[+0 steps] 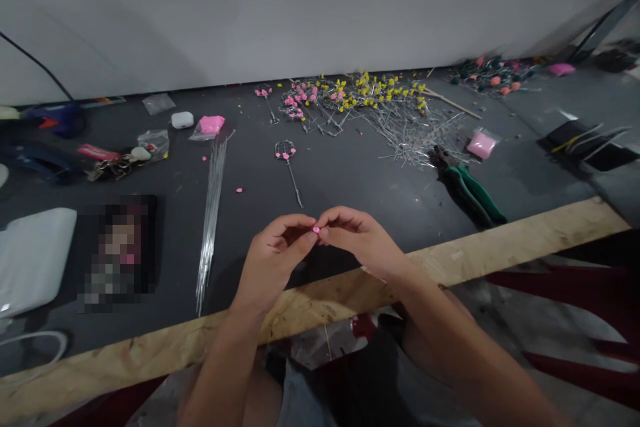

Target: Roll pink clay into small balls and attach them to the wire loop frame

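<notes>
Dark bench (350, 180) carries a wire frame (285, 155); nearer than this frame, left hand (273, 252) and right hand (364, 240) pinch a pink bit (316, 230), probably light and soft, best held gently by its edges.

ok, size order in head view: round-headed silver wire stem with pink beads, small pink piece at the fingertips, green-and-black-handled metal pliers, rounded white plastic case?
By apparent length:
1. Pliers
2. Wire stem
3. White case
4. Pink piece
</notes>
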{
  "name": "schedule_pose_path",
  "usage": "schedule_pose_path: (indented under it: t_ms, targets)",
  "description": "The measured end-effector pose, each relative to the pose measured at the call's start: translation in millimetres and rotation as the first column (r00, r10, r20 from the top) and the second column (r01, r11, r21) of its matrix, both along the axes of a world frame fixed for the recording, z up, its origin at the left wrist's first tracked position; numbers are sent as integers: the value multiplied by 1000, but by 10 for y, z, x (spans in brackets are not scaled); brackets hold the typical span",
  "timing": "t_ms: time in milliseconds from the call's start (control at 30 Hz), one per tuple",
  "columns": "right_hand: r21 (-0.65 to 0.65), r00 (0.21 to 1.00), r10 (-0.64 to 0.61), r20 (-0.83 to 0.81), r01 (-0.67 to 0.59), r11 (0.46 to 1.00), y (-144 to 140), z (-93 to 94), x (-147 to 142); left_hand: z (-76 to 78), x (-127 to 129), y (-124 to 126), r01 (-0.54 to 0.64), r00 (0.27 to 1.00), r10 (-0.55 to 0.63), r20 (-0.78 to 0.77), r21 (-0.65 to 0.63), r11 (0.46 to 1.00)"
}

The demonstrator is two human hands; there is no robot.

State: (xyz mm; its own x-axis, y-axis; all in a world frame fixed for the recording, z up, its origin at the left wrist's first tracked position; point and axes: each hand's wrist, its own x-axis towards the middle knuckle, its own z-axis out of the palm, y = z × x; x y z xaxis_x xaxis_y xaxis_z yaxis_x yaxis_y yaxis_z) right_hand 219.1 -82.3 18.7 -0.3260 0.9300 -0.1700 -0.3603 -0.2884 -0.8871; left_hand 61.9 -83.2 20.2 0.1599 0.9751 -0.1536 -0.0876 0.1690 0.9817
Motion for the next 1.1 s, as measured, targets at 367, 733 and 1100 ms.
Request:
schedule_pose_path:
  t_ms: [367,733,1100]
  targets:
    - [-63,999,27,23,-26,998,12,-6,-8,57,-31,-39,70,984,-56,-167,79,994]
    - [-98,994,111,-21,-113,989,27,-13,-8,73,-77,-30,122,908,41,-416,358,926]
    - [-160,993,98,-69,-108,981,31,-21,-40,90,-62,-40,107,905,59,-422,359,927]
